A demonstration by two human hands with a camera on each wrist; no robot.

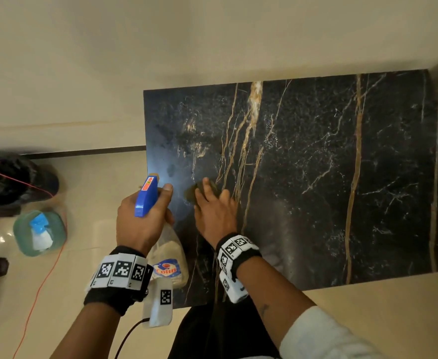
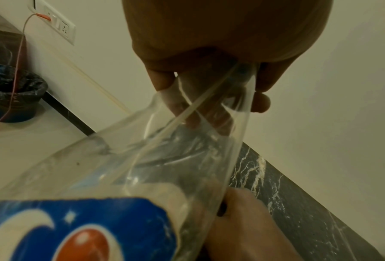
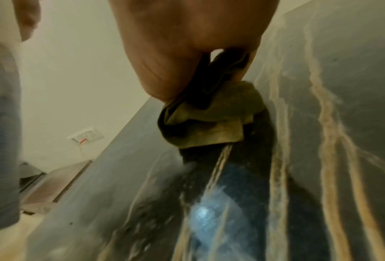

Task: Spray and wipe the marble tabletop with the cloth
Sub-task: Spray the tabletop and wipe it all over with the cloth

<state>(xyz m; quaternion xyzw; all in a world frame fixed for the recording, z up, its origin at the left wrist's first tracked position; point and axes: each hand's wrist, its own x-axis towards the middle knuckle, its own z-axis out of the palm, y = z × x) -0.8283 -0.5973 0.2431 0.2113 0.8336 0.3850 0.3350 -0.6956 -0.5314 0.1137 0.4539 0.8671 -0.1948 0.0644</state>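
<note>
The black marble tabletop (image 1: 316, 177) has gold and white veins. My left hand (image 1: 143, 216) grips a clear spray bottle (image 1: 170, 257) with a blue trigger head (image 1: 146, 195), held over the table's left front edge. In the left wrist view my fingers (image 2: 162, 81) wrap the bottle's (image 2: 120, 167) clear neck. My right hand (image 1: 214, 211) presses a crumpled olive-brown cloth (image 1: 196, 191) onto the marble near its left edge. The right wrist view shows that cloth (image 3: 207, 120) bunched under my fingers (image 3: 164, 70) on the marble (image 3: 321, 141).
On the cream floor left of the table stand a teal bottle with a blue cap (image 1: 40, 233) and a dark bin with a black liner (image 1: 11, 182). A red wire (image 1: 42, 281) runs across the floor to a wall socket (image 2: 55, 24). The wall borders the table's far edge.
</note>
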